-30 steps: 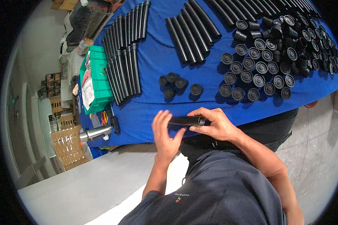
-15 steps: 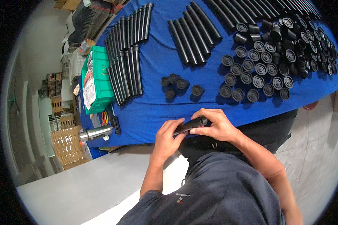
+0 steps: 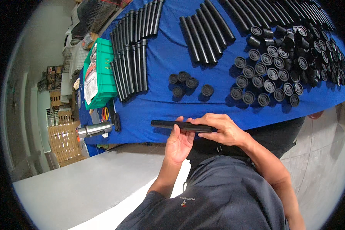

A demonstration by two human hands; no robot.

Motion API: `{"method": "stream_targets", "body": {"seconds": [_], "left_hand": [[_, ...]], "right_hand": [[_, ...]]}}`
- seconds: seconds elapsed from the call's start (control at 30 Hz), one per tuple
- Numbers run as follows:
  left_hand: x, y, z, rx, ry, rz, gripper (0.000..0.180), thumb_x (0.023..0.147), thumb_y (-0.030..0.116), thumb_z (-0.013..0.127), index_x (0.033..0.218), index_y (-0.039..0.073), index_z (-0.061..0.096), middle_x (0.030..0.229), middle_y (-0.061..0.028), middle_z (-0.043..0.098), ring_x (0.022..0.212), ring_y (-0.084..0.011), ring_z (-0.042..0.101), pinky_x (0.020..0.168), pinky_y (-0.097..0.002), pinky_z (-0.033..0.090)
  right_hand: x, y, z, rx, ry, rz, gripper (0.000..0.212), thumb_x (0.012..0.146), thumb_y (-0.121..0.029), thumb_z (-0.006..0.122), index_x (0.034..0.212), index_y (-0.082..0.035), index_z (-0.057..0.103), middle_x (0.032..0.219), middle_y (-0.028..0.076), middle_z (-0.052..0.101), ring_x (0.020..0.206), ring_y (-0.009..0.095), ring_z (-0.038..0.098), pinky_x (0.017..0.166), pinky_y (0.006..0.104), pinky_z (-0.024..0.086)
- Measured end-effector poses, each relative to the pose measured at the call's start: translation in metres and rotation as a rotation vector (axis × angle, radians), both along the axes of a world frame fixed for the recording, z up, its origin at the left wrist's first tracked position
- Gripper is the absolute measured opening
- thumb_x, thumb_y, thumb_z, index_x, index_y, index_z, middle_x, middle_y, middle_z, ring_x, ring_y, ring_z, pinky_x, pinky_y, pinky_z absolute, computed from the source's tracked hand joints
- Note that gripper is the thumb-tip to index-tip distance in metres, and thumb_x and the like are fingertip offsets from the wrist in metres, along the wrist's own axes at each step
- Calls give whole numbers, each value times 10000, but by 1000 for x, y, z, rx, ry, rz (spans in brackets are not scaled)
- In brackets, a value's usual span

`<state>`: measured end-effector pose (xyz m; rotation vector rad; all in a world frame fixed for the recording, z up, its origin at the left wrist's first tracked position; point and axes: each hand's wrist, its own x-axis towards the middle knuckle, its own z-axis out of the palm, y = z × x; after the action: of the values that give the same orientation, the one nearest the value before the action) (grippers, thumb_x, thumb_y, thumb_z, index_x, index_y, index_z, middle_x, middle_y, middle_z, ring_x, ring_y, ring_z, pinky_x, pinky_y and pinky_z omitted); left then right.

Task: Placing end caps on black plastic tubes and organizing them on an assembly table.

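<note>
In the head view, the black tube (image 3: 184, 125) has changed its lie: half a second ago it slanted up to the right with its open mouth showing to the camera, the left hand (image 3: 180, 145) wrapped over its other end; now it runs nearly level from left to right, the mouth is out of sight, and a length of it sticks out bare past the left hand. That hand has rolled palm up, half open, its thumb on the near side and its fingers curled loosely under and behind the tube, cradling it near the middle. The right hand (image 3: 224, 130) has stayed at the right end, closed around it between thumb and fingers. For the work in hand, this reads as a regrip and a turn, with the tube not yet put down. The tube is held in the air over the front edge of the blue-covered bench (image 3: 153, 109), nearer the person than the small group of black caps (image 3: 191, 82). It looks straight, slim and smooth, dark black with a faint sheen along its upper side; the free left end seems to be cut square. Whether anything is fitted at the right end cannot be told, as the fingers hide it.
</note>
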<state>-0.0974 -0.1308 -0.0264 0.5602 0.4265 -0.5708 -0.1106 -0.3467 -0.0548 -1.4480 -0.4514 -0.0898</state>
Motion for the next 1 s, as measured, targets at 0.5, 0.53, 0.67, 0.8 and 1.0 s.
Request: {"method": "stream_targets", "body": {"seconds": [0.5, 0.53, 0.67, 0.8, 1.0], "left_hand": [[-18, -17, -8, -57, 40, -108, 354, 964, 236, 626, 1279, 83, 577, 1220, -126, 646, 1146, -262, 615, 920, -362, 553], [-18, -18, -10, -58, 44, -107, 354, 964, 236, 626, 1279, 83, 577, 1220, -126, 646, 1146, -262, 615, 920, -362, 553], [-17, -18, -17, -73, 10, -107, 384, 948, 197, 648, 1318, 132, 571, 1261, -131, 628, 1193, -289, 585, 938, -387, 527], [-10, -10, -27, -73, 51, -131, 373, 933, 181, 668, 1296, 141, 596, 1270, -126, 626, 1210, -289, 574, 978, -409, 508], [-7, -8, -50, -205, -119, -165, 387, 926, 191, 668, 1301, 151, 578, 1282, -164, 621, 1271, -365, 533, 1041, -476, 491]], "right_hand": [[-1, -8, -3, 19, 247, 5, 476, 765, -267, 833, 1154, -56, 656, 930, 88, 711, 793, 200, 667, 690, 322, 502], [-1, -8, -2, 19, 250, 6, 476, 765, -267, 833, 1154, -56, 656, 930, 88, 711, 793, 200, 667, 690, 322, 502], [-1, -7, 1, 16, 235, -7, 494, 760, -293, 836, 1149, -49, 656, 913, 94, 701, 783, 207, 668, 687, 317, 502], [0, -6, 3, 89, 151, -78, 461, 773, -257, 825, 1143, -34, 666, 933, 112, 700, 801, 215, 675, 684, 310, 504], [0, 1, 0, -167, 88, -108, 466, 798, -223, 797, 1202, -53, 639, 853, 113, 635, 698, 247, 607, 631, 356, 507]]}}
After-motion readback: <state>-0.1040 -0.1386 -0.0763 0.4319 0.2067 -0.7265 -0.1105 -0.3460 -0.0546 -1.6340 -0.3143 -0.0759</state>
